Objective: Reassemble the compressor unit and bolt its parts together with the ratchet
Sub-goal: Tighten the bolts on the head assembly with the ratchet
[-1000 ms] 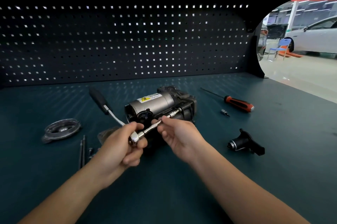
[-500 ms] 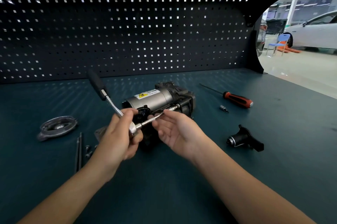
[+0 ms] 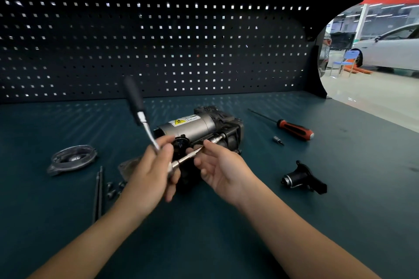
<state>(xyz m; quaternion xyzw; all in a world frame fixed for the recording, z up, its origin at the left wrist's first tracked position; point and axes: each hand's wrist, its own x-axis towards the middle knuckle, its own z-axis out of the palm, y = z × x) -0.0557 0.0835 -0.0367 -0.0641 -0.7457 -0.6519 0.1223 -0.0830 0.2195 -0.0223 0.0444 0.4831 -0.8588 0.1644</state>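
Bolting appears under way on the compressor unit [image 3: 199,129], which lies on its side on a workbench [image 3: 340,222]. The person's left hand [image 3: 152,174] curls round the head of the ratchet [image 3: 145,124], its handle raised above and left of the unit. The right hand [image 3: 222,169] pinches the extension bar [image 3: 192,156] between thumb and forefinger, with the other fingers loose. An end cover [image 3: 71,160] and long bolts [image 3: 98,192] lie left of the unit, and a screwdriver [image 3: 294,129] lies to its right. Nothing clamps the unit, so a hard swing could shift it, tilting the socket off the fastener and rounding its head.
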